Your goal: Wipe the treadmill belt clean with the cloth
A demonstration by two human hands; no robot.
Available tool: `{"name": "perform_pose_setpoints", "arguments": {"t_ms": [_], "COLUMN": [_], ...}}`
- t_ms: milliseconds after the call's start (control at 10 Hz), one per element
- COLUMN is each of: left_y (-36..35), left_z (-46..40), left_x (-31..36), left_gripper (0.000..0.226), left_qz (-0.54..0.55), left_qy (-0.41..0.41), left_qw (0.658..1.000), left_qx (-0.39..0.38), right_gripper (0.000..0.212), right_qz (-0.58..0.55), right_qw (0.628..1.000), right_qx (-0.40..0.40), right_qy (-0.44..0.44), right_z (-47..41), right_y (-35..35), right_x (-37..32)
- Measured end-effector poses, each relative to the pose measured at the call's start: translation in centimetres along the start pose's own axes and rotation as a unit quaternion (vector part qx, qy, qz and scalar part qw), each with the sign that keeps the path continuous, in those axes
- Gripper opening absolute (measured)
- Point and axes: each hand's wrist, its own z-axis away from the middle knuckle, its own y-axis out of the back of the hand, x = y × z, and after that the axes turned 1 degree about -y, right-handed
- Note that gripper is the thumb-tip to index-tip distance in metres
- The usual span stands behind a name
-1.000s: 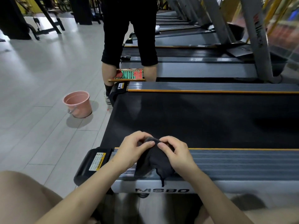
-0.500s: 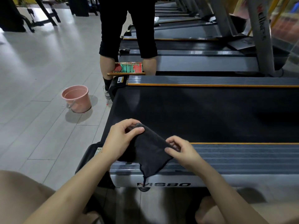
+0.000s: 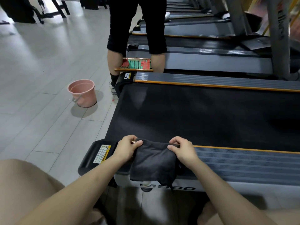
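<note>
We are in a gym with a pale tiled floor (image 3: 40, 65) and a row of treadmills; our treadmill belt (image 3: 203, 114) lies dark and wide in front of us, with a grey ribbed side rail (image 3: 243, 163) along its near edge. A pink bucket (image 3: 82, 93) stands on the floor near the far left corner of the belt, and another person (image 3: 136, 26) stands just behind that corner, with a striped brush (image 3: 136, 64) between the legs.

A second ago the cloth (image 3: 154, 163) was bunched between our hands; now we have pulled it open. Our left hand (image 3: 126, 148) pinches its top left corner with thumb and curled fingers, and our right hand (image 3: 183, 148) pinches the top right corner in the same way. The cloth hangs flat between them over the near side rail, at the left end, its top edge just at the belt's border.

We judge that the cloth is now ready, but wiping has not yet begun: it must still go down on the belt.
</note>
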Motion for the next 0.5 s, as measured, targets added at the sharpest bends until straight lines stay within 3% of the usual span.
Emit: {"name": "perform_pose_setpoints", "arguments": {"t_ms": [200,300,400,500], "left_y": [0.1,0.1,0.2,1.0], "left_z": [-1.7,-1.3,-0.5,0.5], "left_x": [0.1,0.3,0.7,2.1], "left_gripper": [0.021,0.023,0.031,0.042], "left_qz": [-0.165,-0.207,-0.219,-0.298], "left_qy": [0.017,0.005,-0.031,-0.08], "left_qw": [0.986,0.978,0.975,0.951], "left_qx": [0.01,0.036,0.027,-0.021], "right_gripper": [0.01,0.021,0.025,0.027], "right_qz": [0.157,0.189,0.207,0.251], "right_qw": [0.985,0.978,0.975,0.965], "right_qx": [0.026,0.033,0.026,-0.022], "right_qy": [0.064,0.082,0.082,0.078], "right_z": [-1.4,-1.4,-0.6,0.1], "right_y": [-1.2,-1.3,-0.7,0.6], "right_x": [-0.4,-0.3,-0.8,-2.3]}}
